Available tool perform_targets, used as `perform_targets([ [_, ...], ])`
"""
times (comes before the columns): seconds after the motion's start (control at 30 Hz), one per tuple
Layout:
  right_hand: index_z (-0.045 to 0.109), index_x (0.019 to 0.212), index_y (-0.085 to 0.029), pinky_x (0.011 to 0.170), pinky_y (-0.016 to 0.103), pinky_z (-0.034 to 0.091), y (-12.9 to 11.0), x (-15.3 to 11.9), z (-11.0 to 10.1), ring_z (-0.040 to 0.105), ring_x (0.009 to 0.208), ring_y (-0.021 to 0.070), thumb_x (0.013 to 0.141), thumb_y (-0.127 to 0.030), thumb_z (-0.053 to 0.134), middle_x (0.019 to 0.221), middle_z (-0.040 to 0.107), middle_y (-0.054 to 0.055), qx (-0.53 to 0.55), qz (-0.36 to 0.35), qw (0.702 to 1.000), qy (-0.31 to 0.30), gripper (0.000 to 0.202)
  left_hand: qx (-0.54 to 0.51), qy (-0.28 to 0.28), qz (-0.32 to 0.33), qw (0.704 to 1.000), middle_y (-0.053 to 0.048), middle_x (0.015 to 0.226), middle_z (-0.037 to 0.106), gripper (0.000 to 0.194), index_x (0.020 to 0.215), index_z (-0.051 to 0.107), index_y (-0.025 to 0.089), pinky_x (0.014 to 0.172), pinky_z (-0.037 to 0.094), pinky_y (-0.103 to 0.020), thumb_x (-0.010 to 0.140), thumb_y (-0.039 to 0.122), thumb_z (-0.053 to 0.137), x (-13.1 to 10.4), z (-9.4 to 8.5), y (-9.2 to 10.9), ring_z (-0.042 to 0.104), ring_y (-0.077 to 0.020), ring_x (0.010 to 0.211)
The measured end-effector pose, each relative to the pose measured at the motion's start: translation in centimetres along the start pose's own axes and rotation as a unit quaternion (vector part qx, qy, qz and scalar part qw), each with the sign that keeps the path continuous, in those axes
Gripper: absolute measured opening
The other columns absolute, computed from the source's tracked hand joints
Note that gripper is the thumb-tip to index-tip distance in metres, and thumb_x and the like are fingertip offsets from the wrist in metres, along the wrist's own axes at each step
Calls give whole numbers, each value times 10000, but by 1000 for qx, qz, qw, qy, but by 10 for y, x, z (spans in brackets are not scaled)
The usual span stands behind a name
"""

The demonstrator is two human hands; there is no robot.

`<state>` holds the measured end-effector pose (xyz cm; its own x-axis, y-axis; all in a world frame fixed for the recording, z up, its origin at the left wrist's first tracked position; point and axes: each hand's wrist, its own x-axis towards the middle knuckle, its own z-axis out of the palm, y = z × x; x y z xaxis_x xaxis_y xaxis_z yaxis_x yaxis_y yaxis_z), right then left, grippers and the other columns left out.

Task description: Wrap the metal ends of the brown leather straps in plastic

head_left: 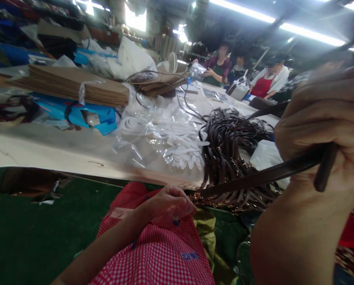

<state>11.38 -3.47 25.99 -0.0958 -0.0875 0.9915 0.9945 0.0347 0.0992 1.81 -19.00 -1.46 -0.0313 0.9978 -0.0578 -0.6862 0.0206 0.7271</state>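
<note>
Stretching a brown strap [263, 176] taut, the right hand [322, 122] has its fingers curled tight around one end near the camera; the left hand [169, 204] pinches the other end's metal clasp above the checked apron [159, 257], beside the strap pile [233, 150] on the table [46, 150].

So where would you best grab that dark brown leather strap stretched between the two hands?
Probably the bare middle of the dark brown leather strap, from above: it runs taut and flat from the left hand to the right hand, clear of the pile of brown straps.
</note>
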Motion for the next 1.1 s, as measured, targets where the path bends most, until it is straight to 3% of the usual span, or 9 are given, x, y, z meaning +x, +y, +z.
perform_targets([
  [0.1, 719, 977, -268, 262, 218, 335, -6, 11, 3, 631, 540, 208, 896, -281, 566, 628, 703, 31, -14, -68, 997, -22, 173, 8, -8, 2, 1000, -132, 762, 760, 141, 681, 747, 91, 572, 500, -266, 654, 216, 809, -1, 1, 2, 649, -162, 580],
  [0.2, 709, 1035, -307, 239, 161, 302, 0, 9, -9, 569, 423, 126, 934, -89, 466, 677, 739, -19, -13, -194, 979, -54, 342, 6, 10, 5, 1000, -110, 728, 757, 174, 661, 719, 99, 600, 527, -267, 596, 191, 852, -1, 1, 2, 680, -179, 616],
  [0.33, 706, 1063, -276, 272, 74, 307, 13, -4, -29, 618, 465, 61, 904, 128, 245, 867, 775, -10, -54, -349, 930, -101, 633, -22, 6, 3, 1000, -69, 684, 742, 219, 692, 691, 119, 556, 522, -250, 586, 168, 877, -1, 2, 0, 671, -163, 580],
  [0.5, 740, 837, -149, 285, 98, 242, 11, -2, -40, 605, 467, 74, 795, 215, 203, 897, 763, 88, -224, -467, 847, -120, 650, -23, -4, 13, 1000, -38, 644, 715, 262, 677, 663, 127, 522, 519, -233, 573, 179, 898, -2, 6, 3, 654, -147, 556],
  [0.57, 738, 804, -133, 295, 87, 232, 10, 2, -43, 591, 471, 57, 792, 224, 203, 886, 759, 88, -245, -490, 827, -128, 643, -22, -6, 19, 1000, -38, 638, 713, 273, 664, 654, 125, 528, 514, -227, 570, 186, 902, -3, 9, 6, 644, -137, 547],
  [0.7, 727, 944, -108, 283, 52, 221, 12, 3, -46, 541, 433, 20, 836, 228, 228, 781, 748, 49, -262, -486, 829, -87, 611, -1, 10, 35, 999, -48, 667, 729, 276, 655, 652, 124, 536, 495, -212, 573, 198, 905, -4, 13, 8, 645, -129, 564],
  [0.87, 723, 951, -149, 302, 18, 270, 17, -3, -46, 589, 461, 20, 805, 246, 106, 840, 763, 8, -224, -443, 864, -91, 747, 62, 43, 48, 996, -72, 708, 748, 282, 656, 687, 119, 592, 504, -238, 566, 267, 909, -9, 21, 14, 653, -141, 606],
  [1.03, 731, 949, -108, 275, -23, 223, 18, -2, -45, 451, 383, -1, 831, 233, 353, 677, 716, -14, -308, -509, 804, -9, 523, 51, 49, 31, 997, -60, 675, 738, 272, 639, 706, 119, 625, 505, -255, 550, 278, 908, -13, 24, 22, 652, -149, 618],
  [1.1, 726, 1008, -126, 291, 10, 273, 22, -8, -40, 509, 423, 25, 849, 197, 274, 763, 746, 24, -259, -467, 844, -50, 578, 46, 54, 25, 997, -60, 666, 733, 282, 639, 705, 116, 610, 494, -249, 542, 282, 911, -13, 22, 23, 638, -141, 599],
])
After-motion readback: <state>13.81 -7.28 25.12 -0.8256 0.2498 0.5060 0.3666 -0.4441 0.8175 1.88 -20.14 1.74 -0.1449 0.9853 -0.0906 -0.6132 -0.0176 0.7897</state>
